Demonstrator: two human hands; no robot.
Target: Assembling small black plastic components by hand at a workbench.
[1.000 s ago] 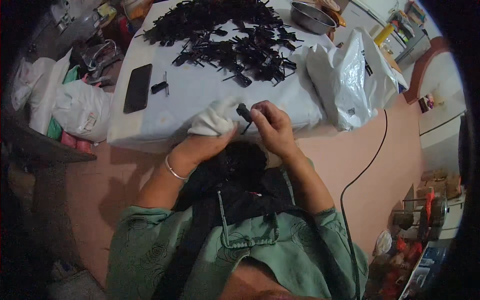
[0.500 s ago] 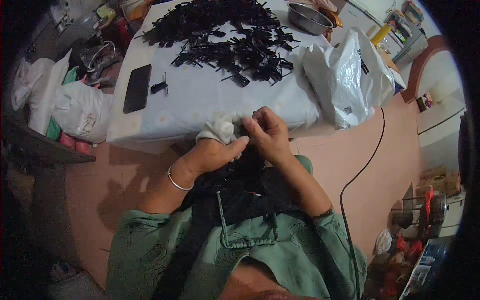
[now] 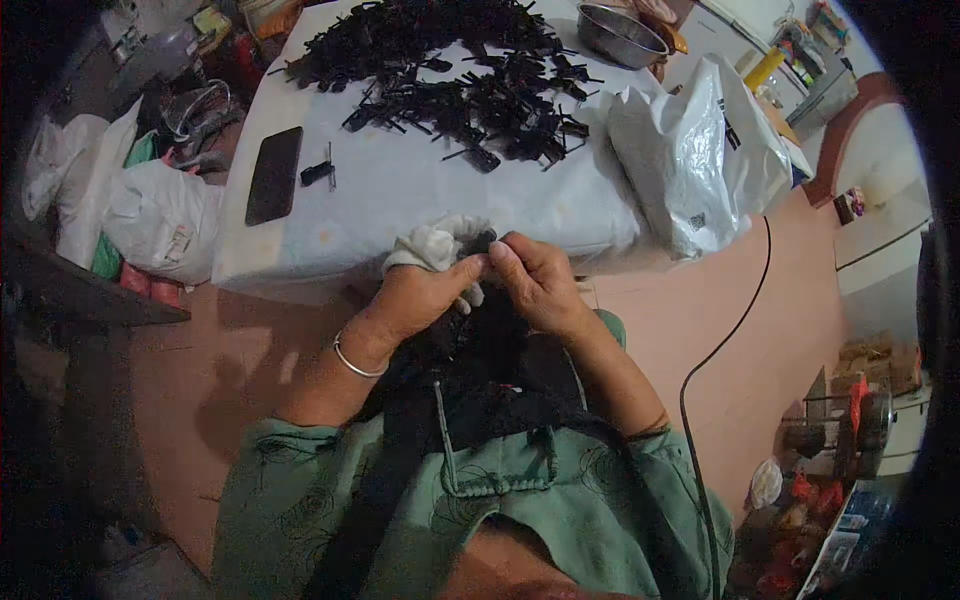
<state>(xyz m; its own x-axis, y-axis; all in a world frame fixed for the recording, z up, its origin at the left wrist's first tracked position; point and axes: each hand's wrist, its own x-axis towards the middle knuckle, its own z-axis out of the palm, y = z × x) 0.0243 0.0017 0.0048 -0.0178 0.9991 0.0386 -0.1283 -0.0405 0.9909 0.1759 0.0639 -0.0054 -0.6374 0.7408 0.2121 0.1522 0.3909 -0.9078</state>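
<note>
Just off the table's near edge, my two hands meet in front of my lap. My left hand (image 3: 425, 287) wears a white glove (image 3: 430, 245) over its fingers, with the thumb bare, and is closed round a small black piece (image 3: 483, 242). My right hand (image 3: 545, 290) is closed too, its thumb and forefinger pinched against that piece. The fingers hide most of the piece. Farther back on the table lies a large heap of black plastic parts with thin rods (image 3: 440, 75). One similar black part (image 3: 318, 174) lies apart, beside a dark phone (image 3: 274, 175).
A white cloth covers the table (image 3: 400, 190). On its right side stands a white plastic bag (image 3: 685, 160), with a metal bowl (image 3: 622, 38) behind. Stuffed white bags (image 3: 165, 220) sit at the left. A black cable (image 3: 722, 345) runs down the right.
My left hand has shifted slightly left and its gloved fingers have turned, so the black piece shows more. My right fingers have closed into a tighter pinch against it.
</note>
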